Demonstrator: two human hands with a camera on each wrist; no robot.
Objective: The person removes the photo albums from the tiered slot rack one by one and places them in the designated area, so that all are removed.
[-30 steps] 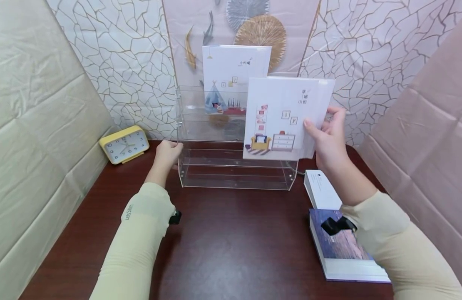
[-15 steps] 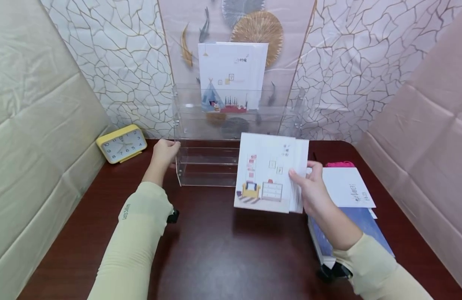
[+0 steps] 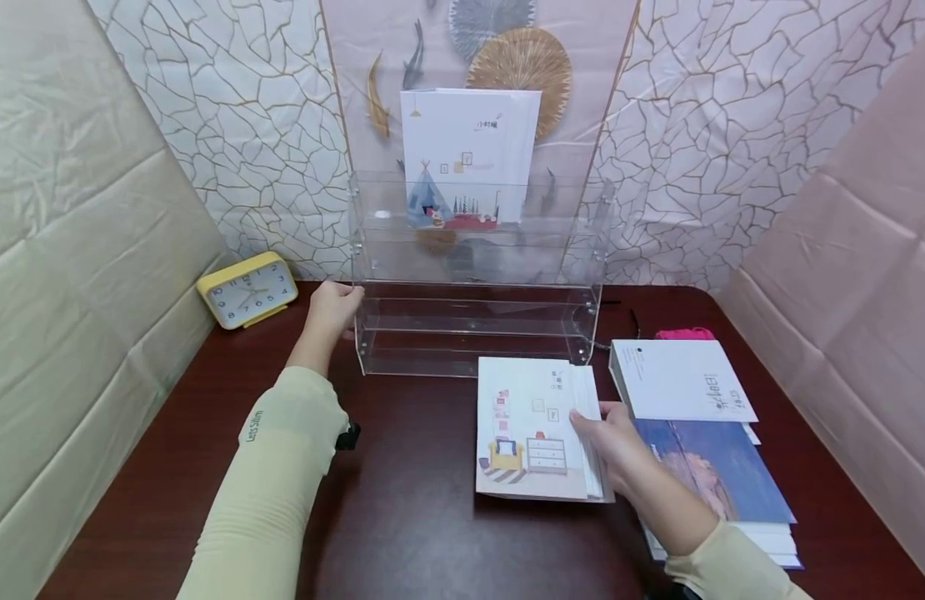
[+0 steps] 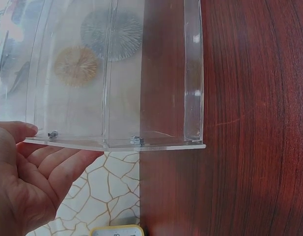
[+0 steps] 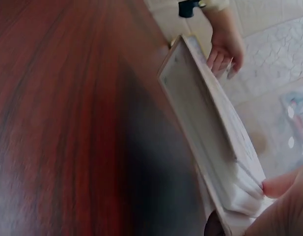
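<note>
A clear acrylic display rack point(image 3: 473, 364) with tiers stands at the back of the table. My left hand point(image 3: 333, 310) grips its left side panel, thumb on one face and fingers on the other in the left wrist view. My right hand point(image 3: 620, 446) holds a white book point(image 3: 518, 433) by its right edge, thumb on the cover, low over the table in front of the rack. Its cover shows a yellow armchair and a dresser. In the right wrist view the book point(image 5: 222, 113) is tilted above a dark shadow. Another white book point(image 3: 462, 125), with a tent picture, stands upright in the rack's top tier.
Right of the rack lie a white book point(image 3: 680, 379) and a blue-covered book point(image 3: 732, 471), overlapping. Behind them is something pink point(image 3: 683, 333). A yellow clock point(image 3: 248, 289) stands at the back left. Fabric walls point(image 3: 837, 242) enclose the table point(image 3: 402, 517).
My right hand has brought the armchair book down from in front of the rack to just above the table, tilting it flatter. My left hand keeps its grip on the rack.
</note>
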